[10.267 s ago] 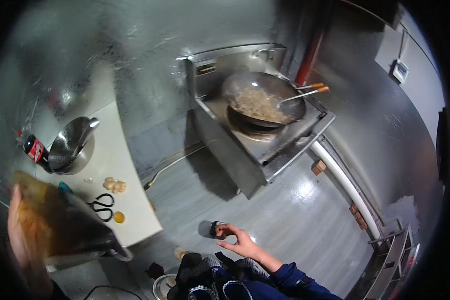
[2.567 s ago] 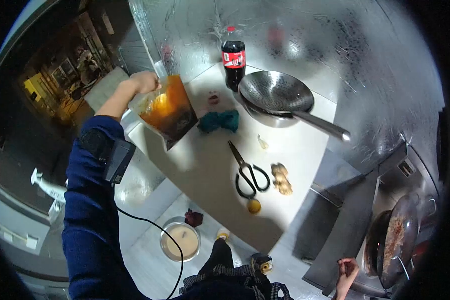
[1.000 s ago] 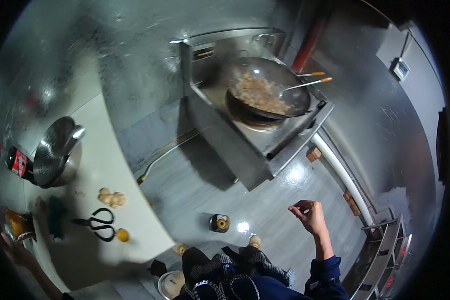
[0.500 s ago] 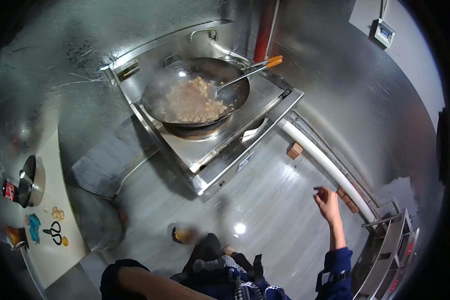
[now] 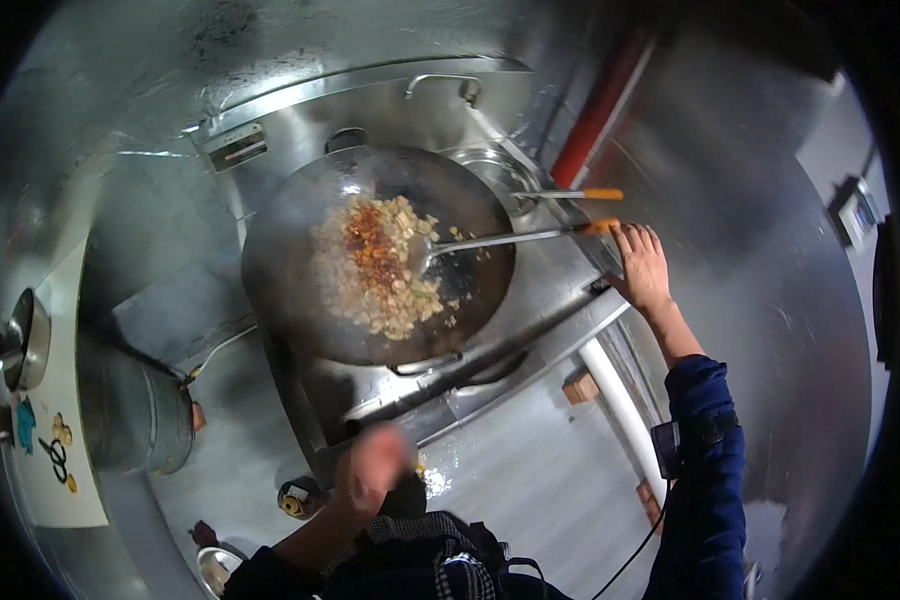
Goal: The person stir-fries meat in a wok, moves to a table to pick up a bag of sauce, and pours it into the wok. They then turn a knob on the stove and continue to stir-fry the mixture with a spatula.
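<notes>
Orange-handled, the long utensil (image 5: 500,240) was met at three o'clock of the wok (image 5: 485,290) by the right hand (image 5: 647,272), its grip spread; its head was sunk in diced food (image 5: 390,310). At six o'clock, the left hand (image 5: 378,462) was blurred, its grip unclear.

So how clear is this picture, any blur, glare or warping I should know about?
In the head view, the left hand is badly blurred, haze softens the left side of the wok, bright glare spots the floor, lens distortion bows the white counter, and the corners go black.
</notes>
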A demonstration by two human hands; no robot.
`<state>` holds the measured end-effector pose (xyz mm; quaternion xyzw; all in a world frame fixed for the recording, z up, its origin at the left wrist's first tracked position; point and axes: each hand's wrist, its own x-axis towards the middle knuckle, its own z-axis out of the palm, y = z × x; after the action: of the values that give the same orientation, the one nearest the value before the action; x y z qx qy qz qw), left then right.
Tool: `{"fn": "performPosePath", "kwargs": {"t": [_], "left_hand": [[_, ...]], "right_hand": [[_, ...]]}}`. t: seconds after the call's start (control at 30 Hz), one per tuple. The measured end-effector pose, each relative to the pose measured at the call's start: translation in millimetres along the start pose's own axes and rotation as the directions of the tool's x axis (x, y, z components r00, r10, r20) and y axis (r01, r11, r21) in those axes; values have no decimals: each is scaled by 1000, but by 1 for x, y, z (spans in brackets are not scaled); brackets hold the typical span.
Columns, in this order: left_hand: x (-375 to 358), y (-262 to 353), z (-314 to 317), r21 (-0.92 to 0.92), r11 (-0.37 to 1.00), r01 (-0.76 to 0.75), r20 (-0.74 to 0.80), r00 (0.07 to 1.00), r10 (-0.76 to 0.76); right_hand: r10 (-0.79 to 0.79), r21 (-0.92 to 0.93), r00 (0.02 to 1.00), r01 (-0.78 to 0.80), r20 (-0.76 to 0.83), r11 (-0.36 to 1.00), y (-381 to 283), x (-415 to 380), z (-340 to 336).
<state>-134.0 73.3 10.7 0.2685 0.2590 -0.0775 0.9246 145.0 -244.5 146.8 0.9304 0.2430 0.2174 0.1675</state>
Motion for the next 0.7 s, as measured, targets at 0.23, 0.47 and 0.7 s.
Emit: {"fn": "performPosePath", "kwargs": {"t": [0.23, 0.47, 0.7], "left_hand": [[75, -19, 45, -291, 930, -224, -246, 957, 153], [112, -58, 87, -536, 618, -576, -482, 809, 336], [155, -66, 112, -287, 422, -860, -783, 465, 414]], "right_hand": [[-286, -153, 919, 335, 272, 930, 43, 98, 133], [-585, 108, 764, 579, 272, 808, 80, 169, 89], [-436, 542, 369, -261, 821, 799, 133, 279, 13]]}}
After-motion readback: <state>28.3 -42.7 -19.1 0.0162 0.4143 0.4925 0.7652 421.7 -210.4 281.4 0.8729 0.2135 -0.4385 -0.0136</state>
